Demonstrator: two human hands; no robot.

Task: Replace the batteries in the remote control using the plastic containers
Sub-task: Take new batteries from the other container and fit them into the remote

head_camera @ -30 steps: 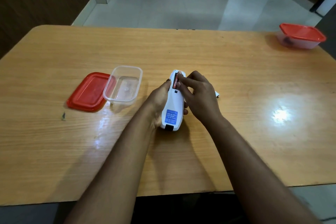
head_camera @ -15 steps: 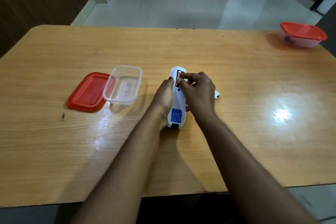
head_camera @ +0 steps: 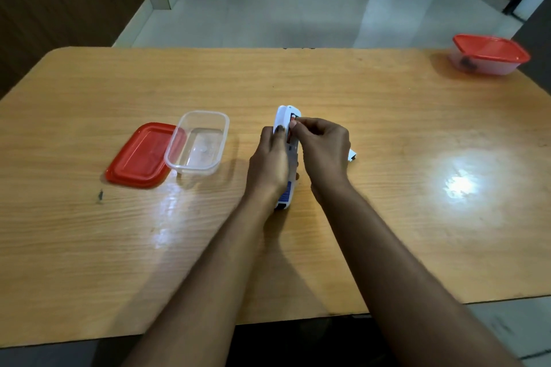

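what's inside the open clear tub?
The clear tub looks empty: only its bare, glossy bottom shows. One edge rests on the red lid, so the lid part beneath is seen only through plastic.

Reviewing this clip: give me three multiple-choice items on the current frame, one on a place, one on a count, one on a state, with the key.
1. Where is the closed container?
A. far right corner of the table
B. beside the left hand
C. on the floor

2. How many red lids show?
A. one
B. two
C. three

3. What state is the clear container near the remote control in?
A. lidded
B. open, its loose lid beside it
C. upside down

Key: 1 A, it sits at the far right edge. 2 B, one loose, one on the far container. 3 B, the rim faces up, uncovered. The left hand steadies the remote; the right hand works at its battery bay.
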